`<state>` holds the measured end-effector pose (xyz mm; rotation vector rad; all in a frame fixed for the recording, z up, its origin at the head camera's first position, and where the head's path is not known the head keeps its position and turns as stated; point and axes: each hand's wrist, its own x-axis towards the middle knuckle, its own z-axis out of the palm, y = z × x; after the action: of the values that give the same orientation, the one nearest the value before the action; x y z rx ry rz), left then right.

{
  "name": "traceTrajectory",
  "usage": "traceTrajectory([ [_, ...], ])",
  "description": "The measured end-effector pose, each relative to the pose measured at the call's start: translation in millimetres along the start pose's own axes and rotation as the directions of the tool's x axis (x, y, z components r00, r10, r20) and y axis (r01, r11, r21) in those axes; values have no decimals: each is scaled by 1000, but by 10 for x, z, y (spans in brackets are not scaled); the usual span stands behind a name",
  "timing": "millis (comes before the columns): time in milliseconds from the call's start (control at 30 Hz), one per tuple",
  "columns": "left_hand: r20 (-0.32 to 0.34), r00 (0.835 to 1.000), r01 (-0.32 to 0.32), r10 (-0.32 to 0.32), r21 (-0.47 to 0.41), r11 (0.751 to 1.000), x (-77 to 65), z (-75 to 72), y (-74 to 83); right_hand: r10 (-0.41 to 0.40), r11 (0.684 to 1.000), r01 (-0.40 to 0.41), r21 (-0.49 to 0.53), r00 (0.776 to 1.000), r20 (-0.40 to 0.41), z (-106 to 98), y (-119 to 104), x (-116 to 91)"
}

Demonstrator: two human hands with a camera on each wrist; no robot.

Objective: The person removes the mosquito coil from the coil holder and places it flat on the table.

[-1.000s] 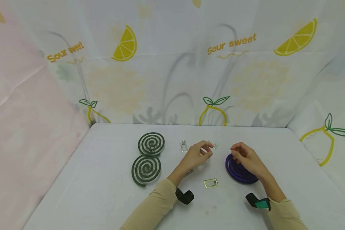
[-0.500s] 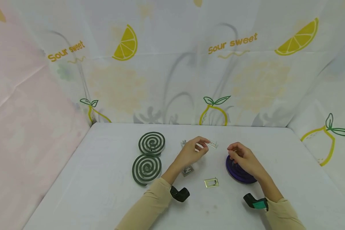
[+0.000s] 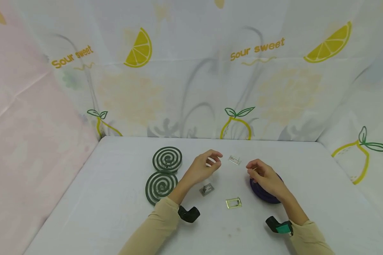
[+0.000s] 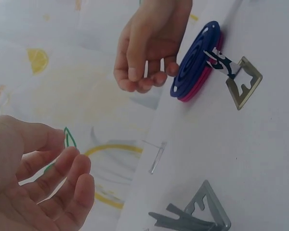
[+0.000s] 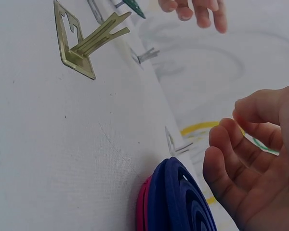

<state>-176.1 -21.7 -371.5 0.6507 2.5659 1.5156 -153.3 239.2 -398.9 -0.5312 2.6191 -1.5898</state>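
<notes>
"Sour sweet" (image 3: 257,49) twice on backdrop cloth (image 3: 191,39)

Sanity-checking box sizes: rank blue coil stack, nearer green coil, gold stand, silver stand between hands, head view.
1. Nearer green coil, blue coil stack: unsure, both partly covered.
2. Gold stand.
3. Silver stand: slightly smaller, but farther back.

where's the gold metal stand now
In the head view, the gold rectangular metal stand lies right of centre on the white table, between a grey metal stand to its left and the dark blue spiral coils to its right.
</notes>
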Motion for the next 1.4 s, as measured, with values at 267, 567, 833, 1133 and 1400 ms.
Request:
traceTrajectory([
  [267,7,1000,-24,24,-10,1000,-69,-147,-52,-17,1000,17,7,999,30,67,-26,18],
  [567,34,999,-41,41,14,999,-155,-336,-89,-36,999,33,42,998,59,166,-73,53],
  [833,78,997,-31,29,31,999,-226,-523,-110,-51,998,47,52,995,90,241,-108,65],
  [1133,76,996,-42,37,65,997,-286,-658,-163,-53,998,50,32,992,111,323,-148,60],
  [1400,67,998,-21,15,85,996,-315,-774,-240,-73,996,64,64,987,142,398,-153,93],
])
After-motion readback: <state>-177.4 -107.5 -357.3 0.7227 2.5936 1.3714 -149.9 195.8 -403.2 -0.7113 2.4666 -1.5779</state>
